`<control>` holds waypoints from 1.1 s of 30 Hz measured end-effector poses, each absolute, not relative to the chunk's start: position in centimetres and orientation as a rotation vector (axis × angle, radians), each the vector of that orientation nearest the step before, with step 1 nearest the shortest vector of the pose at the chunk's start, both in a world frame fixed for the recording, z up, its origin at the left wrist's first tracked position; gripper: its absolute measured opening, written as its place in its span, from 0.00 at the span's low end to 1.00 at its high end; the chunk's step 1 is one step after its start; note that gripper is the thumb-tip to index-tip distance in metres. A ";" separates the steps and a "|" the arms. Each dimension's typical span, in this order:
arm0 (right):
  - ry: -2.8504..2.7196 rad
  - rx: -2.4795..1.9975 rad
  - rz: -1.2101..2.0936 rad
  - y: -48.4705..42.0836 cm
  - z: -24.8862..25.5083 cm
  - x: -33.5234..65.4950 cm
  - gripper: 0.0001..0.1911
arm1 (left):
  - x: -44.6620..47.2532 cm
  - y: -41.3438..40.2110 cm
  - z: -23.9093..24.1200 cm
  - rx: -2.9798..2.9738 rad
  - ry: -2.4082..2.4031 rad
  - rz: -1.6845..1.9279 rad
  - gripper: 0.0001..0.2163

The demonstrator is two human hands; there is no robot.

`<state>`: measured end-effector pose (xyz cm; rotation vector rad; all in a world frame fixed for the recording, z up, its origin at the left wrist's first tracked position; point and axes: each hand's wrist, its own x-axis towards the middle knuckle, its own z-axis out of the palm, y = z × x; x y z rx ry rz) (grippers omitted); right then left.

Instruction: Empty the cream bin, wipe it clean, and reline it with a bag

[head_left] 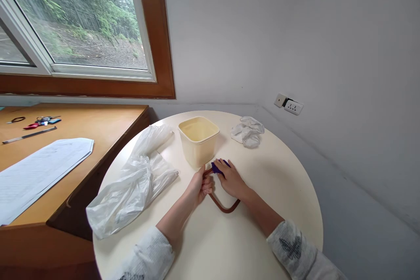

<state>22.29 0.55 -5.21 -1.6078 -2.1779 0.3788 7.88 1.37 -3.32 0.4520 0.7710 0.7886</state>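
My left hand (202, 186) is closed around one end of a brown, cord-like loop (226, 209), just in front of the cream plastic bin (198, 146). The loop's lower bend curves over the tabletop between my forearms; I cannot tell exactly what it is. With fingers bent, my right hand (232, 181) presses a small dark blue cloth (220, 166) against the upper part of the loop. Part of the loop is hidden beneath my right hand and wrist.
All this is on a round white table (285, 192). A crumpled clear plastic bag (138, 183) lies left, and a smaller one (248, 131) at the back right. On the wooden desk (108, 122) are papers (46, 170), a pen (29, 135) and keys (44, 120).
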 end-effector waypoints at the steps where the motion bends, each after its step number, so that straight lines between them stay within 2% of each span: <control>1: -2.189 -1.565 0.390 0.5 -5.2 22.0 0.27 | 7.9 1.4 -3.5 0.452 0.758 0.789 0.18; 7: -2.260 -1.384 0.406 -0.3 -4.5 21.3 0.28 | 7.9 1.5 -4.1 0.452 0.733 0.805 0.21; 11: -2.234 -1.478 0.382 -0.3 -4.4 22.0 0.28 | 7.8 1.6 -3.9 0.459 0.733 0.768 0.19; 16: -1.891 -1.506 0.611 0.1 -4.6 23.4 0.25 | 7.8 1.6 -3.7 0.490 0.773 0.736 0.16; 21: -1.566 -1.507 0.692 0.2 -4.6 25.5 0.18 | 7.7 1.3 -3.4 0.547 0.800 0.776 0.10; 27: -1.093 -1.557 0.781 0.0 -4.5 30.7 0.19 | 7.8 0.9 -3.1 0.629 0.859 0.869 0.10; 33: -1.001 -1.619 0.858 -0.6 -4.6 34.1 0.16 | 8.1 0.8 -3.2 0.672 0.902 0.937 0.10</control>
